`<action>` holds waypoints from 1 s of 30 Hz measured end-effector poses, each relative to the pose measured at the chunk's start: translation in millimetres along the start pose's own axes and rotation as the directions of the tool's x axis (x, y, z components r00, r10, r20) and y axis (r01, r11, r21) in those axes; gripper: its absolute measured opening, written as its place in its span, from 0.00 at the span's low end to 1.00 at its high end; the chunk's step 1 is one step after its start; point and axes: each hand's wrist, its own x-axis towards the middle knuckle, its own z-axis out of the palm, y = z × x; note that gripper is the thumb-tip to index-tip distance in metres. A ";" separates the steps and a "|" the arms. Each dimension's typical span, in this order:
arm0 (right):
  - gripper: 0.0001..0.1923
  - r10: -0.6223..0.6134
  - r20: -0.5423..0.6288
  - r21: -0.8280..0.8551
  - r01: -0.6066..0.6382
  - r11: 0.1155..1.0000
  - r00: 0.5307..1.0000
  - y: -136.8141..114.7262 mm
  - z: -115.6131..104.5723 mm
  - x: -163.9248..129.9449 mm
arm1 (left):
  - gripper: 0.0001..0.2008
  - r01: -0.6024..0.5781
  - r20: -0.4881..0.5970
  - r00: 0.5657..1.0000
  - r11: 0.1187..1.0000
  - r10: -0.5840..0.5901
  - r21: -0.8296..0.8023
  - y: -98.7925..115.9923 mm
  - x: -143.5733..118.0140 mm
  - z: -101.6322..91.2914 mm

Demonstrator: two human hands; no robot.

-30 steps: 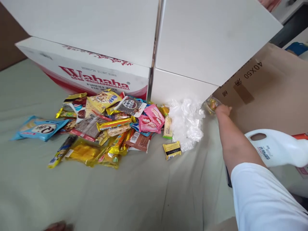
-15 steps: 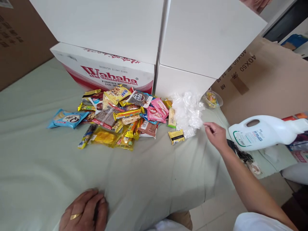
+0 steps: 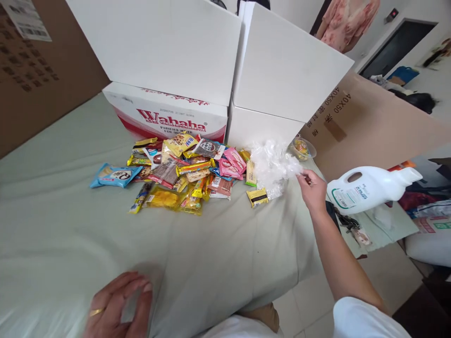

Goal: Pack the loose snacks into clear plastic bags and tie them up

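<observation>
My right hand pinches the right edge of a crumpled clear plastic bag between thumb and fingers. The bag lies bunched beside a heap of wrapped snacks, among them pink wafer packets and a yellow cookie packet. A small yellow packet lies apart, just below the bag. My left hand, with a gold ring, rests low on the green cloth. Its fingers are loosely curved away from the thumb with cloth showing between, and it holds nothing. At the heap's left end sits a blue snack packet.
Behind the heap stand a Wahaha carton and white boxes. A clear tub with yellow packets is behind the bag. A white jug lies at the right, beside a cardboard box. A person in pink is behind.
My right hand has moved slightly left and now grips the bag's edge, which is drawn out toward it. The left thumb and fingers have spread into a loop. The view has tilted up.
</observation>
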 end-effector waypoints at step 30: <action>0.14 0.430 0.288 0.787 -0.468 0.403 0.856 -105.7 102.8 -103.4 | 0.25 0.518 0.495 0.827 0.020 -0.268 -0.855 25.5 118.3 93.4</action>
